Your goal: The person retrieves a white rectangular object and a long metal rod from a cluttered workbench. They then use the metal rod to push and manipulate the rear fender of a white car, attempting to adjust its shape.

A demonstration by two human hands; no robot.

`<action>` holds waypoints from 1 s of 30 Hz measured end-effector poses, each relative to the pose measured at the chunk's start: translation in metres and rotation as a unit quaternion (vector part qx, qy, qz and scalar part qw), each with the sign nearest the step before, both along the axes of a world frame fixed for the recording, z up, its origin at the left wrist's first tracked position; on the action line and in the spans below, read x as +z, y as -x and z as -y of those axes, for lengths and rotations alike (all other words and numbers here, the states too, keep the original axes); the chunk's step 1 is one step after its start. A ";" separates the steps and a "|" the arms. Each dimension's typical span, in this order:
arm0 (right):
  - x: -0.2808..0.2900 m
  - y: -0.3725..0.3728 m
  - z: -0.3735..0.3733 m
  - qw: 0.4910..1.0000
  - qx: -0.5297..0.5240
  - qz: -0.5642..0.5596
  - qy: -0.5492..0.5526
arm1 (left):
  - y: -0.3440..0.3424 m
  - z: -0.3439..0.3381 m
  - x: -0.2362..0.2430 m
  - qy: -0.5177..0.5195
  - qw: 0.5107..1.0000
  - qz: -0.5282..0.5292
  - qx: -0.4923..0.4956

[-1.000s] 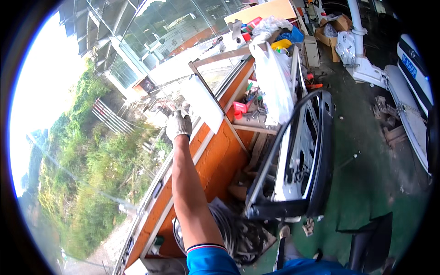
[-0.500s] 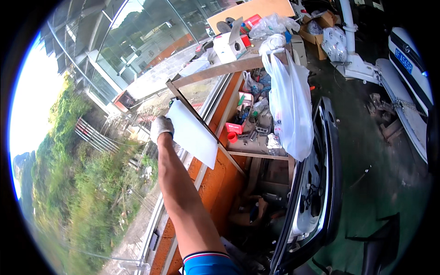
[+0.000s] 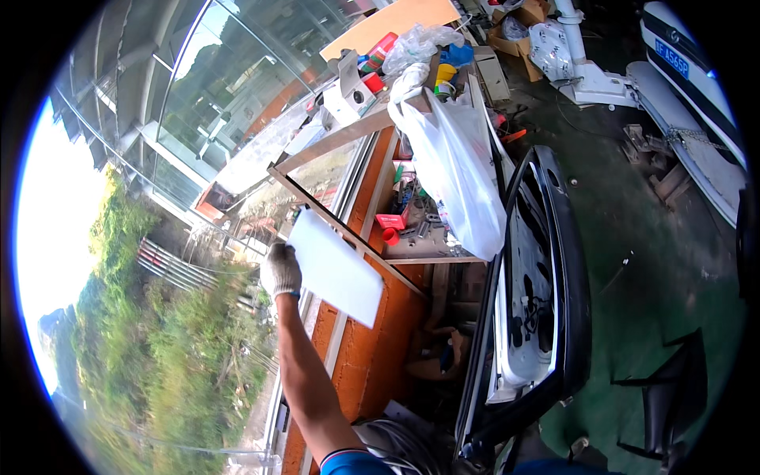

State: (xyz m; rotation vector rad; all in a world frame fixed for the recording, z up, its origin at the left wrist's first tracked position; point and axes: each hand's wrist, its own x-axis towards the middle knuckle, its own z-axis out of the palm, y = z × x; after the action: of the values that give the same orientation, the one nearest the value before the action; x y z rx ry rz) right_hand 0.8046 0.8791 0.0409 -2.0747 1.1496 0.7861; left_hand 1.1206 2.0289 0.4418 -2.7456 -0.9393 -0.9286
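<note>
My left hand [image 3: 281, 271], in a pale knitted work glove, is closed on the left edge of a white rectangular sheet [image 3: 336, 269]. The thumb side lies against the sheet, and the other fingers are partly hidden. The sheet hangs tilted beside the brown metal frame of a shelf [image 3: 344, 227], over the orange wall and window ledge. Whether it is paper or thin board I cannot tell. My right hand is out of the picture.
A cluttered shelf bears a white box [image 3: 346, 99], a red box [image 3: 391, 221] and a red cup [image 3: 390, 236]. From it hangs a white plastic bag [image 3: 463, 174]. A detached car door [image 3: 566, 293] stands upright to the right, near a black stool-like object [image 3: 673, 388].
My left hand and the sheet have come lower in the picture, with the grip kept. The shelf, bag and car have shifted left as the view turned.
</note>
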 end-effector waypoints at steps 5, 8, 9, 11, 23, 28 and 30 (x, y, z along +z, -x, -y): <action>-0.054 -0.030 0.008 0.996 -0.040 0.060 -0.053 | 0.074 0.085 0.063 -0.011 0.995 -0.049 -0.091; -0.046 -0.059 0.010 0.956 -0.121 0.191 -0.189 | 0.103 0.182 0.124 -0.014 0.982 -0.125 -0.137; -0.024 -0.079 -0.013 0.953 -0.059 0.249 -0.160 | 0.115 0.216 0.146 -0.017 0.977 -0.147 -0.152; 0.064 -0.126 -0.074 0.904 0.155 0.385 -0.103 | 0.162 0.278 0.191 -0.040 0.958 -0.158 -0.235; 0.481 -0.094 -0.145 0.504 0.456 0.733 -0.034 | 0.238 0.695 0.250 -0.020 0.730 -0.265 -0.629; 0.442 -0.010 -0.047 0.531 0.319 0.785 0.012 | 0.223 0.818 0.185 -0.066 0.567 -0.245 -0.783; 0.419 0.026 -0.023 0.543 0.241 0.803 0.048 | 0.210 0.857 0.145 -0.003 0.485 -0.157 -0.860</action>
State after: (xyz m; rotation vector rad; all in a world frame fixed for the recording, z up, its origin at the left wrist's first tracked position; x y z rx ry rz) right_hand 0.7785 0.9020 0.4597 -1.9817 -0.4845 -1.0455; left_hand 0.9105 1.1718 0.5866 -2.6847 2.2690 -0.1734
